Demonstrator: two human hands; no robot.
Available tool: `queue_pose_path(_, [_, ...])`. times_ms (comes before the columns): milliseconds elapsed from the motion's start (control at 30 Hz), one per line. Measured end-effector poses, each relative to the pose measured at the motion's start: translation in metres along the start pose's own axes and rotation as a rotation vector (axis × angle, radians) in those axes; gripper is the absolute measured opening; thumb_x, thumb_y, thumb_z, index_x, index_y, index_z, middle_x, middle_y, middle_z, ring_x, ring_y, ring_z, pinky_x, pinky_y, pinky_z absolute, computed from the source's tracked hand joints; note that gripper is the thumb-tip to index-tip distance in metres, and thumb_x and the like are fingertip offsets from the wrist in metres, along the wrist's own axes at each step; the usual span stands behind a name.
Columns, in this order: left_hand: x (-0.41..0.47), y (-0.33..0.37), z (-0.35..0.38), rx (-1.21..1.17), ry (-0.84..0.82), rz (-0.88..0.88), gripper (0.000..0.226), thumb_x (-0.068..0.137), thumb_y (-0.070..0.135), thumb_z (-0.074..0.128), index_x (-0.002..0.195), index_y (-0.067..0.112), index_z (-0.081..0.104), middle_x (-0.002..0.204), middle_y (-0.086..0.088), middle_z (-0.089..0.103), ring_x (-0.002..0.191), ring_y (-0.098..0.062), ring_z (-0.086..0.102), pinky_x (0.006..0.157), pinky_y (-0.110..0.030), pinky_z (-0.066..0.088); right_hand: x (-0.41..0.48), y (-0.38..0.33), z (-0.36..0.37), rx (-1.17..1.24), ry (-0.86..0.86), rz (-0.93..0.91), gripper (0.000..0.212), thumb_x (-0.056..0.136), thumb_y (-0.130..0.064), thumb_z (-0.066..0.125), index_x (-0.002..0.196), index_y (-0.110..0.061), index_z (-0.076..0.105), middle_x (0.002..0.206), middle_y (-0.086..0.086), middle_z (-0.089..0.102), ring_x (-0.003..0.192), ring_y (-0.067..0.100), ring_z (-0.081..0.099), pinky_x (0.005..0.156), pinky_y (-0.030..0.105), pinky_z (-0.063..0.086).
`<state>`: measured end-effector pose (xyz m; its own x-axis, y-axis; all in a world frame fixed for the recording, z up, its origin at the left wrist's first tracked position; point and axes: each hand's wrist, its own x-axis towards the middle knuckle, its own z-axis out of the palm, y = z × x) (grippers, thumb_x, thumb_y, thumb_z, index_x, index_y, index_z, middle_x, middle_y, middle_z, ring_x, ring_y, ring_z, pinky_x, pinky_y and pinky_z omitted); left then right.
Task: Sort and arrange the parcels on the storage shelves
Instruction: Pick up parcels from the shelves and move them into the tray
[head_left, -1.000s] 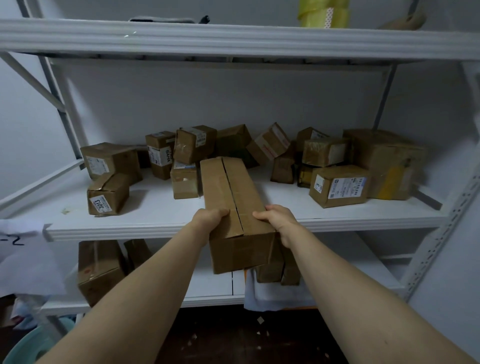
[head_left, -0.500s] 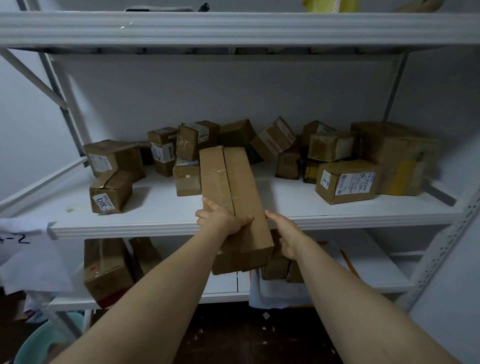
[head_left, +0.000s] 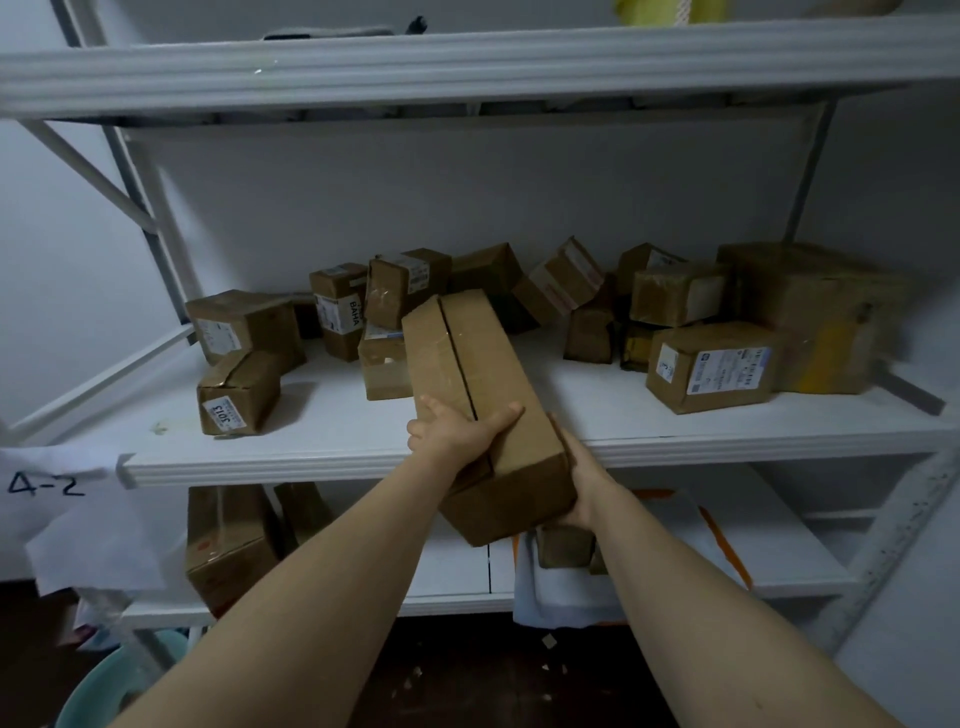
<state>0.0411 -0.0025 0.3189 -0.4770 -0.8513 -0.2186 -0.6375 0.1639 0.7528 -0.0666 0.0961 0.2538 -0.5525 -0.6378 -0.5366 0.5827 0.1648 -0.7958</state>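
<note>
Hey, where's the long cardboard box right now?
In the head view the long box is centre frame, held by the left hand on top and the right hand at its near right side, far end over the middle shelf.

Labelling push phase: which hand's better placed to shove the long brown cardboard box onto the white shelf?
Likely right: the right hand cups the overhanging near end of the cardboard box; the left hand only clasps its top.

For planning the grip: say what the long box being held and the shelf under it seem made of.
Long box: likely brown cardboard, matte, with a centre flap seam and dented edges. Shelf: smooth white board, probably painted metal or laminate; unclear which.
</note>
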Motion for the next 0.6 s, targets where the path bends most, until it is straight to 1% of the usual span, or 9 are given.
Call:
queue_pose_path(33, [0.000,0.002,0.000,-0.012,-0.008,0.006,0.124,0.057,0.080,0.066,0.149,0.021,0.007,0.147,-0.017,0.025,0.135,-0.037,0.029,0.110,-0.051,0.032,-0.004,-0.007,0.000,-0.001,0.018,-0.020,0.082,0.066,-0.075,0.066,0.120,-0.013,0.065,0.110,0.020,0.069,0.101,0.036,0.065,0.095,0.050,0.050])
queue_pose_path(100, [-0.001,0.008,0.004,-0.048,-0.054,0.031,0.118,0.058,0.081,0.063,0.149,0.025,0.011,0.147,-0.017,0.026,0.134,-0.038,0.031,0.109,-0.052,0.033,-0.010,-0.022,-0.008,-0.013,0.121,-0.100,0.105,0.046,-0.075,0.078,0.129,-0.014,0.057,0.111,0.019,0.068,0.097,0.036,0.067,0.086,0.051,0.054])
queue_pose_path(133, [0.000,0.012,0.005,-0.081,-0.087,0.044,0.116,0.059,0.080,0.063,0.149,0.027,0.012,0.148,-0.016,0.026,0.134,-0.038,0.032,0.109,-0.052,0.034,-0.015,-0.028,-0.012,-0.027,0.193,-0.139,0.113,0.041,-0.074,0.080,0.133,-0.014,0.052,0.115,0.017,0.065,0.097,0.035,0.066,0.083,0.048,0.056])
queue_pose_path(167, [-0.001,0.015,0.008,-0.126,-0.130,0.055,0.114,0.061,0.079,0.062,0.150,0.028,0.013,0.149,-0.015,0.027,0.134,-0.037,0.033,0.109,-0.051,0.034,-0.021,-0.034,-0.017,-0.052,0.259,-0.179,0.116,0.043,-0.072,0.081,0.137,-0.014,0.046,0.121,0.016,0.062,0.099,0.034,0.064,0.081,0.044,0.055])
queue_pose_path(233, [-0.004,0.020,0.013,-0.235,-0.222,0.064,0.106,0.069,0.073,0.062,0.151,0.024,0.015,0.150,-0.011,0.030,0.134,-0.035,0.035,0.110,-0.048,0.034,-0.027,-0.041,-0.026,-0.110,0.350,-0.238,0.113,0.050,-0.069,0.080,0.140,-0.012,0.039,0.130,0.016,0.055,0.107,0.035,0.059,0.088,0.045,0.053])
queue_pose_path(333, [-0.006,0.021,0.022,-0.340,-0.288,0.076,0.089,0.083,0.060,0.057,0.151,0.018,0.018,0.149,-0.009,0.035,0.132,-0.033,0.039,0.106,-0.043,0.036,-0.029,-0.046,-0.033,-0.170,0.414,-0.279,0.109,0.051,-0.066,0.081,0.136,-0.009,0.042,0.129,0.015,0.055,0.109,0.036,0.058,0.095,0.049,0.050])
queue_pose_path(433, [-0.007,0.022,0.020,-0.407,-0.300,0.011,0.086,0.085,0.069,0.044,0.150,0.016,0.022,0.148,-0.012,0.036,0.131,-0.035,0.041,0.103,-0.044,0.037,-0.033,-0.046,-0.028,-0.228,0.422,-0.305,0.100,0.054,-0.063,0.081,0.130,-0.007,0.047,0.125,0.015,0.058,0.107,0.036,0.059,0.094,0.049,0.051])
queue_pose_path(500, [-0.006,0.023,0.016,-0.470,-0.297,-0.021,0.092,0.083,0.076,0.036,0.149,0.013,0.025,0.150,-0.013,0.034,0.134,-0.035,0.037,0.107,-0.043,0.032,-0.037,-0.048,-0.023,-0.289,0.415,-0.338,0.091,0.057,-0.061,0.081,0.124,-0.006,0.053,0.120,0.014,0.060,0.104,0.034,0.060,0.094,0.048,0.051])
queue_pose_path(600, [-0.006,0.024,0.008,-0.512,-0.319,0.015,0.091,0.081,0.075,0.041,0.146,0.012,0.032,0.148,-0.010,0.039,0.134,-0.032,0.040,0.108,-0.041,0.031,-0.042,-0.051,-0.017,-0.355,0.397,-0.389,0.068,0.072,-0.049,0.079,0.118,-0.003,0.058,0.115,0.013,0.062,0.097,0.028,0.058,0.090,0.038,0.050])
